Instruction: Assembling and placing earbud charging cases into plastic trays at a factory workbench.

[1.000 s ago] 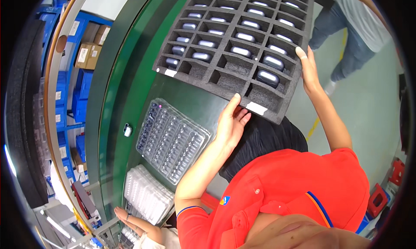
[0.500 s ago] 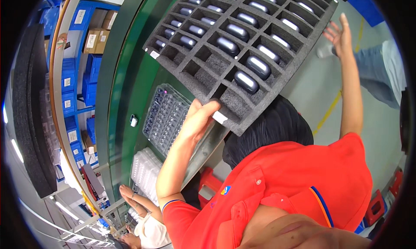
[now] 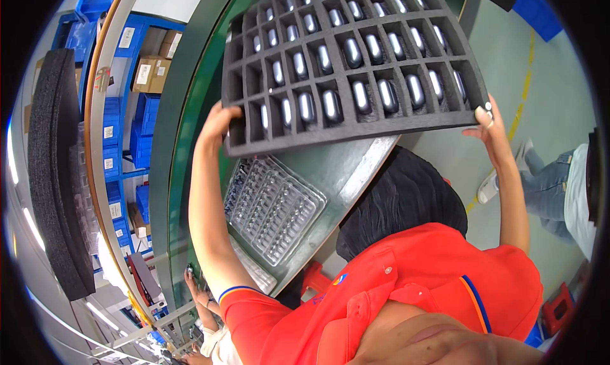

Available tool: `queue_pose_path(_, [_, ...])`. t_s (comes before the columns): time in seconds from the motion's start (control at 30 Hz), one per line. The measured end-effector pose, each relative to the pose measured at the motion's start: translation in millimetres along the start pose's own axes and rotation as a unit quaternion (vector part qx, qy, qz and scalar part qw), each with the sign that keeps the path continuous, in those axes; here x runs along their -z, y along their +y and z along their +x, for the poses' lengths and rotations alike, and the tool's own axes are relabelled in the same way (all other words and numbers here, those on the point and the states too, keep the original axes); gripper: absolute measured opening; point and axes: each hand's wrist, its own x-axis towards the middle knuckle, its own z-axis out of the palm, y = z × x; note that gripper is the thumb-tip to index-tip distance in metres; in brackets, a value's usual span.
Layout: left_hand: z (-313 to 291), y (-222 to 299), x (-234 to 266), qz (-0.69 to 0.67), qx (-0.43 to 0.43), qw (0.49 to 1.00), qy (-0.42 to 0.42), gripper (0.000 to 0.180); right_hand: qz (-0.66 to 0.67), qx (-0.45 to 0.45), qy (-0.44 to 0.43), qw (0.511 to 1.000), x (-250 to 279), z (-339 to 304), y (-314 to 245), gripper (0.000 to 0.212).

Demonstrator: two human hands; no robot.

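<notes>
Presently, both hands carry a large black foam tray (image 3: 356, 127) raised above the green workbench (image 3: 190, 193). The left hand (image 3: 219, 123) grips the tray's near left corner, palm against the side wall, thumb on the outside; the remaining fingers curl behind the foam, and how far they are spread cannot be told. The right hand (image 3: 486, 123) holds the near right corner, fingers close together and curled over the foam edge.

The tray is tilted, its open face turned toward the camera. It is divided into a grid of rectangular pockets, and most of those in view each hold one small oblong device (image 3: 359, 95) with a glossy dark face, standing upright in its pocket.

Below the tray, a clear plastic blister tray (image 3: 273, 209) with rows of small cells lies flat on the workbench, with a second clear tray (image 3: 254, 273) partly under its near edge.

At the far left, a stack of black foam sheets (image 3: 57, 174) stands on edge. Blue bins (image 3: 143, 114) and cardboard boxes (image 3: 149, 73) fill shelving beyond the bench. Another person's hand (image 3: 197, 292) shows near the lower bench edge, and another person's leg in jeans (image 3: 546, 181) stands on the floor at right.
</notes>
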Motion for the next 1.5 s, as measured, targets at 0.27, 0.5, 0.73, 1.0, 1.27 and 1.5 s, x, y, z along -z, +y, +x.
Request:
queue_pose_path(0.27, [128,20,-16,0.397,-0.196,0.868,0.224,0.053,-0.019,-0.012,-0.091,0.996,-48,-79,86,0.108])
queue_pose_path(0.5, [95,75,-95,0.213,-0.487,0.802,0.271,0.044,-0.168,0.012,-0.292,0.941,-115,-90,38,0.109])
queue_pose_path(0.73, [-120,78,-149,0.256,-0.478,0.84,0.006,0.017,-0.359,0.405,-0.264,0.798,-155,-15,-74,0.02])
queue_pose_path(1.0, [-143,39,-145,0.423,-0.445,0.776,0.144,0.017,-0.646,0.397,-0.359,0.544,-215,61,-138,0.025])
queue_pose_path(1.27, [-127,53,-133,0.403,-0.393,0.824,0.061,0.023,-0.66,0.304,-0.436,0.53,-230,75,-142,0.016])
queue_pose_path(1.5, [-107,45,-104,0.258,-0.398,0.879,-0.058,0.03,-0.549,0.404,-0.353,0.641,-217,76,-123,0.013])
